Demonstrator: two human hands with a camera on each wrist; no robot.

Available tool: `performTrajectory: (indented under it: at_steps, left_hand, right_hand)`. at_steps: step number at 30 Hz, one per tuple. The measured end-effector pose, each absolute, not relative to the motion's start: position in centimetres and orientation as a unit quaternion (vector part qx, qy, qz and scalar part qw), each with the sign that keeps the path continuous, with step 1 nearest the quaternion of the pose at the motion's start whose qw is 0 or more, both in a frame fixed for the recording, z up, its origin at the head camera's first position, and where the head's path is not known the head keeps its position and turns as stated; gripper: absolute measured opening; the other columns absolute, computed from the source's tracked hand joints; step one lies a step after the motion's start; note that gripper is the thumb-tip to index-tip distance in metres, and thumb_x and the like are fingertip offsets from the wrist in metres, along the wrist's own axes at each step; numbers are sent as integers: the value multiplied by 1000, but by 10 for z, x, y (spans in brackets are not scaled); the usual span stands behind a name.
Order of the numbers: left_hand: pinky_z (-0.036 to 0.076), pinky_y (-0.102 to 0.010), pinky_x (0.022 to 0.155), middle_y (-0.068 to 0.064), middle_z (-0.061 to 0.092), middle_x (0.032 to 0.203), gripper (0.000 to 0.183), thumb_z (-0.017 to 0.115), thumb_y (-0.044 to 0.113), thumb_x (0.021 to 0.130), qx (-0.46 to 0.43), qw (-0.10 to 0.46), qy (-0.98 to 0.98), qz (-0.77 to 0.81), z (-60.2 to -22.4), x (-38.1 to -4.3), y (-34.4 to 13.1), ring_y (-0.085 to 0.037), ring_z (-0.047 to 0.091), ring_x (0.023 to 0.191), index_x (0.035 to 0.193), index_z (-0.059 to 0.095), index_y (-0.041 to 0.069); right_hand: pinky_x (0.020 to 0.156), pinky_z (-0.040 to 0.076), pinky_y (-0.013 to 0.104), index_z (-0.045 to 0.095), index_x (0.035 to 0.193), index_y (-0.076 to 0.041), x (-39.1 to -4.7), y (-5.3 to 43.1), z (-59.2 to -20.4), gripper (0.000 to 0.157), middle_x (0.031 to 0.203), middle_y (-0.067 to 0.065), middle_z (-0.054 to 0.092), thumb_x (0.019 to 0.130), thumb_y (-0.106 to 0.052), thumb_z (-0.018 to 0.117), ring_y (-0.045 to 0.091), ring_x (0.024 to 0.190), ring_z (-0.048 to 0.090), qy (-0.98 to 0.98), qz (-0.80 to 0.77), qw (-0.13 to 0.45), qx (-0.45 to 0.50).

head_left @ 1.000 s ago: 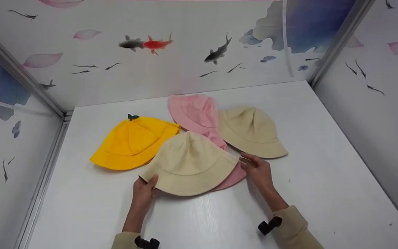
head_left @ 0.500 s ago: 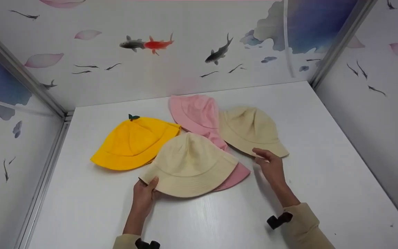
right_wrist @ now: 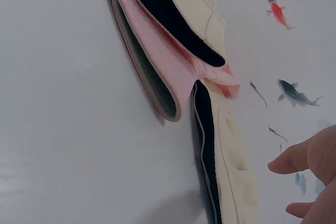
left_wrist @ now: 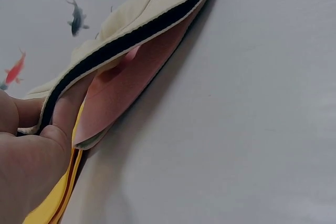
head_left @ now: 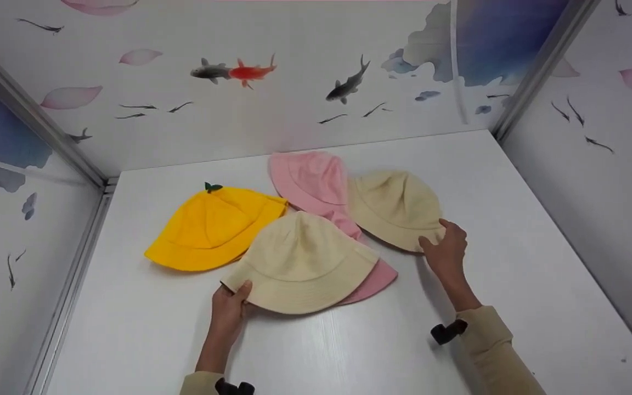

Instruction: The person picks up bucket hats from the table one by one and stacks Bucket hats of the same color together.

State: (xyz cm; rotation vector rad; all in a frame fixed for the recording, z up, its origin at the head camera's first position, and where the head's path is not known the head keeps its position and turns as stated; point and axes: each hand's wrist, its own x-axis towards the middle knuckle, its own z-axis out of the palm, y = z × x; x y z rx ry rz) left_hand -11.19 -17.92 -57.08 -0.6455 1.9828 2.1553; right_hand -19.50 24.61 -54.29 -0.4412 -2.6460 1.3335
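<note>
A cream bucket hat (head_left: 299,258) lies in front, over a pink bucket hat (head_left: 373,280). My left hand (head_left: 227,310) pinches the left end of its brim; in the left wrist view the thumb and fingers of that hand (left_wrist: 31,156) are on both sides of the dark-lined edge. To the right lies a beige bucket hat (head_left: 398,203). My right hand (head_left: 447,255) is over its right brim with thumb and fingers spread. In the right wrist view a gap shows between that hand (right_wrist: 317,169) and the beige hat (right_wrist: 231,166).
A yellow bucket hat (head_left: 212,225) with a green leaf tip lies at the left. Another pink part (head_left: 316,178) shows at the back, between the cream and beige hats. The white table (head_left: 321,356) is bounded by patterned panels (head_left: 272,120) at the back and sides.
My right hand has moved right, from the cream hat's right brim tip to the right brim of the beige hat, and its fingers have spread. The left hand keeps its hold in the same place.
</note>
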Motion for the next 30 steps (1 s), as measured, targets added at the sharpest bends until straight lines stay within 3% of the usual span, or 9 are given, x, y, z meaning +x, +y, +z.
performTrajectory:
  at_steps: [7, 15, 22, 30]
  left_hand:
    - [44, -21, 59, 4, 60, 91, 44, 57, 19, 103, -221, 70, 630, 741, -573, -113, -180, -7, 48, 70, 141, 46, 0]
    - [50, -23, 66, -2, 64, 108, 48, 56, 20, 103, -224, 79, 624, 744, -572, -113, -180, -9, 56, 83, 144, 42, 1]
    - [55, -23, 75, -8, 63, 123, 51, 56, 20, 103, -219, 76, 619, 750, -570, -113, -179, -8, 60, 92, 147, 39, 0]
    - [56, -24, 75, -9, 64, 122, 49, 56, 20, 103, -219, 81, 620, 749, -570, -113, -180, -9, 61, 92, 146, 41, 1]
  right_hand:
    - [111, 21, 76, 32, 151, 5, -199, 252, -550, 70, 161, 31, 17, 96, -28, 58, 55, 146, 16, -914, 380, 9, -143]
    - [109, 21, 80, 40, 149, 2, -202, 260, -560, 59, 161, 34, 14, 103, -34, 47, 63, 145, 7, -952, 285, -25, -104]
    - [109, 22, 77, 49, 140, 4, -205, 264, -566, 53, 155, 37, 26, 102, -33, 50, 58, 144, 19, -949, 296, -21, -106]
    - [103, 32, 72, 55, 133, 1, -210, 270, -566, 51, 148, 34, 41, 99, -36, 58, 57, 132, 38, -951, 287, -18, -114]
